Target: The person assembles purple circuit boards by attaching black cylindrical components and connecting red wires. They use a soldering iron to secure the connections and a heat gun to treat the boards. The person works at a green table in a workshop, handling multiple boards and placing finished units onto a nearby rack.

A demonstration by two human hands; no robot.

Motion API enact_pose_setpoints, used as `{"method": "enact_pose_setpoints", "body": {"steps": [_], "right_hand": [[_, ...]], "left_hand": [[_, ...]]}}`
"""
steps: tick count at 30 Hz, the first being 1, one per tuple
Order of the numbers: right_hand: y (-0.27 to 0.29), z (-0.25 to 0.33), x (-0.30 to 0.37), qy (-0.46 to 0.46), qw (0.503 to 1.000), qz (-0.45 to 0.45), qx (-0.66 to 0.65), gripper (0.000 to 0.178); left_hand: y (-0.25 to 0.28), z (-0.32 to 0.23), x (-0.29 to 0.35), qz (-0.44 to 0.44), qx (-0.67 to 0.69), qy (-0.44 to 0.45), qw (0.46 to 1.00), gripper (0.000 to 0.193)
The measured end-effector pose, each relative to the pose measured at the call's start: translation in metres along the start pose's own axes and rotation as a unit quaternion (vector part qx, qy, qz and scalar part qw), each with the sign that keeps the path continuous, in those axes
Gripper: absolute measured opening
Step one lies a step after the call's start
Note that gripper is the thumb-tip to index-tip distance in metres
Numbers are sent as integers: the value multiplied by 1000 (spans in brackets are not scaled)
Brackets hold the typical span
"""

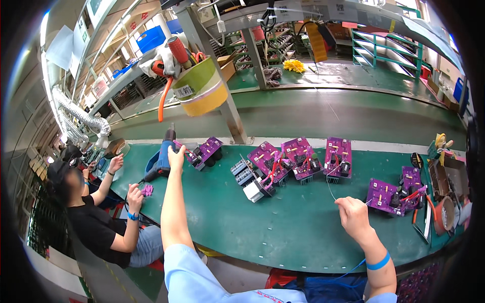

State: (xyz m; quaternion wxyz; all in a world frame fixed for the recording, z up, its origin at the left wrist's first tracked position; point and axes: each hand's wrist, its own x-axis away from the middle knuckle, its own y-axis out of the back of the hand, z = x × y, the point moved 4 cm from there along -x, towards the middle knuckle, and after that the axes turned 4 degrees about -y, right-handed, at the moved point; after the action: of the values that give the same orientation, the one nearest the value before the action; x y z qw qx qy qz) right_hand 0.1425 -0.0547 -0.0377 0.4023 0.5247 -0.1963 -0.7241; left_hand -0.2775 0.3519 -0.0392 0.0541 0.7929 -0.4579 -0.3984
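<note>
My left hand reaches to the far left with thumb and forefinger apart, against the right side of a blue heat gun. The gun's dark nozzle points up, and its other side hides any further fingers. Just right of that hand lies a purple circuit board with black parts. My right hand is closed in a pinch on a thin pale wire. This wire runs up toward the front of a purple circuit board with a black block on it.
More purple boards stand along the bench, one beside a white block. Another board cluster lies right, near tools and a tape roll. A tool holder hangs overhead. A co-worker sits left.
</note>
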Motion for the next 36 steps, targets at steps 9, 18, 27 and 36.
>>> {"method": "enact_pose_setpoints", "body": {"steps": [9, 18, 27, 36], "right_hand": [[2, -6, 13, -11, 1000, 7, 21, 12], [19, -6, 33, 42, 999, 4, 0, 21], [90, 6, 106, 41, 997, 35, -54, 21], [125, -5, 204, -101, 993, -49, -25, 16]], "left_hand": [[11, -31, 31, 166, -35, -103, 980, 44], [105, -135, 145, 406, 83, -9, 910, 43], [66, -292, 299, 520, 315, -48, 793, 33], [17, -377, 396, 600, 353, -169, 697, 28]]}}
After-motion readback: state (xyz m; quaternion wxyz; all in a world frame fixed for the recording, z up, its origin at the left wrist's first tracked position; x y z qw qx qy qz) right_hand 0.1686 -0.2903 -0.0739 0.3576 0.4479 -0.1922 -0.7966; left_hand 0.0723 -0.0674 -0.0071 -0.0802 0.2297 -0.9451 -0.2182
